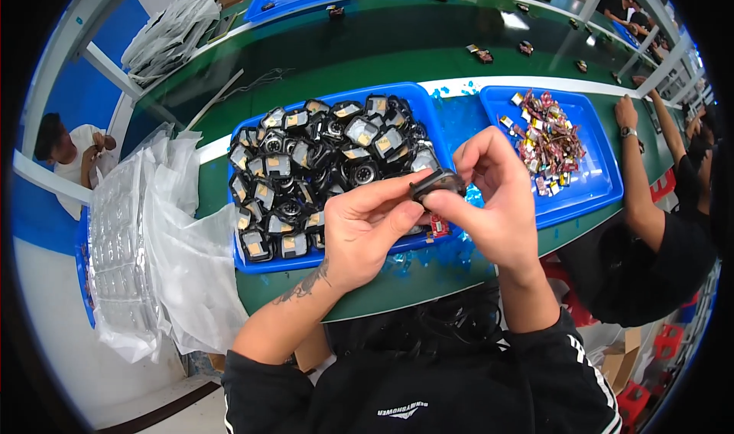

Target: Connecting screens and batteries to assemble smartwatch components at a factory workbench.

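Note:
Both of my hands hold one black smartwatch case [439, 182] above the gap between two blue trays. My left hand [359, 235] pinches its left end between thumb and fingers. At the other end, my right hand [501, 204] grips it, thumb along the near side and fingers curled behind. A small red circuit board [438, 225] shows just below the case; whether it is attached is unclear. Behind my left hand, many similar black watch cases [306, 155] with grey blocks and round backs fill the left tray [294, 265].
The right blue tray [600, 180] holds a pile of small red circuit boards [547, 139]. Blue film scraps lie on the green bench. Beyond a white rail, a green conveyor [382, 48] carries scattered parts. Clear plastic sheets [122, 250] stand at left. A co-worker's arm [634, 174] reaches in at right.

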Action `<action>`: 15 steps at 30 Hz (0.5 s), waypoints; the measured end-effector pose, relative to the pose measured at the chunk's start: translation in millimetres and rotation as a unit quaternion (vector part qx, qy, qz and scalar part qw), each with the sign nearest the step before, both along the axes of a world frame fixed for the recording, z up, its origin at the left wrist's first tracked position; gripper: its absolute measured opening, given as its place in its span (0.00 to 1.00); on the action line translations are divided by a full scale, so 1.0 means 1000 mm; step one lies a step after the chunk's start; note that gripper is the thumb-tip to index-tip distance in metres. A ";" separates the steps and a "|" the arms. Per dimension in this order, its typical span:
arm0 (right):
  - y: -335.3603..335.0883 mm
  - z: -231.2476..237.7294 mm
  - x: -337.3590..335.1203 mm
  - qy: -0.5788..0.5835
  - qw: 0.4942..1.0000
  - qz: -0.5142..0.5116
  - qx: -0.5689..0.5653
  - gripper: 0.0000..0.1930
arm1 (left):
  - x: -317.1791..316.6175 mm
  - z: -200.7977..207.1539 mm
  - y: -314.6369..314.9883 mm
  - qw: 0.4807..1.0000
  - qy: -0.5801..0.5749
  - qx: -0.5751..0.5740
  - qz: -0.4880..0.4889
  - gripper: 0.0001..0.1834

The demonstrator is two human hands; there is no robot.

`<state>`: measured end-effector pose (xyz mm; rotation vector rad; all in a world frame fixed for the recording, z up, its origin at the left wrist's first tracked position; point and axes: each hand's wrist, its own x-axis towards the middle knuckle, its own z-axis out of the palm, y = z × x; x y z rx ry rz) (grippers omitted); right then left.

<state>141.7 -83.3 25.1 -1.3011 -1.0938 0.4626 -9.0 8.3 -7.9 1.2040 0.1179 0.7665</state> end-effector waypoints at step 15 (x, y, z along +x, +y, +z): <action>-0.028 -0.006 -0.014 0.083 0.996 0.003 -0.028 0.07 | 0.002 0.009 0.004 0.916 0.040 0.369 0.154 0.21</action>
